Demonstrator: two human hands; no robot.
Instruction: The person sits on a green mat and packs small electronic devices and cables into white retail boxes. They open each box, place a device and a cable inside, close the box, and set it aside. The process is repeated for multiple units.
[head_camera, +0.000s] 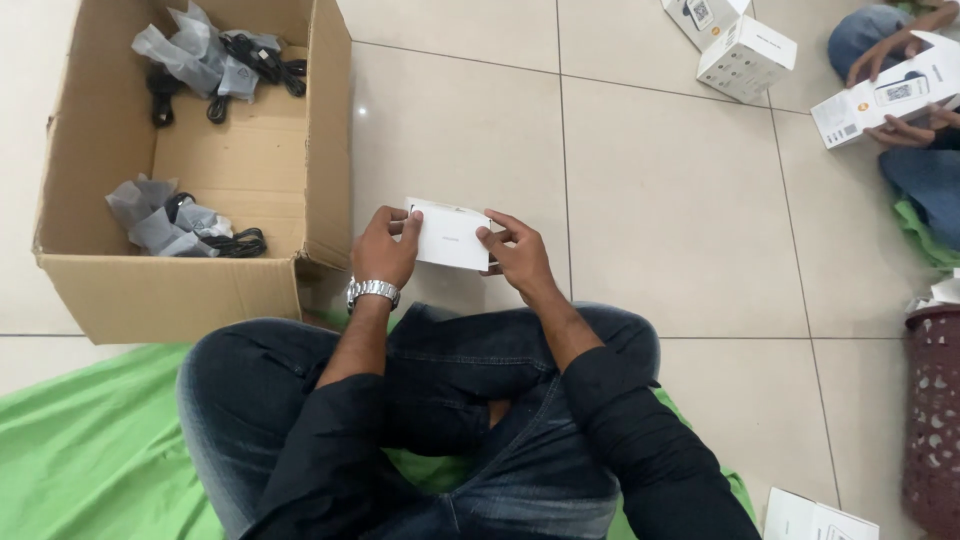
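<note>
I hold a small flat white box above the tiled floor, in front of my crossed legs. My left hand grips its left end, thumb on top, with a metal watch on that wrist. My right hand grips its right end with fingers curled round the edge. Both sleeves are black and I sit on a green cloth.
An open cardboard box stands at my left, holding several black cables in grey plastic bags. White product boxes lie at the far right, where another person's hands hold one. A dark red basket stands at the right edge.
</note>
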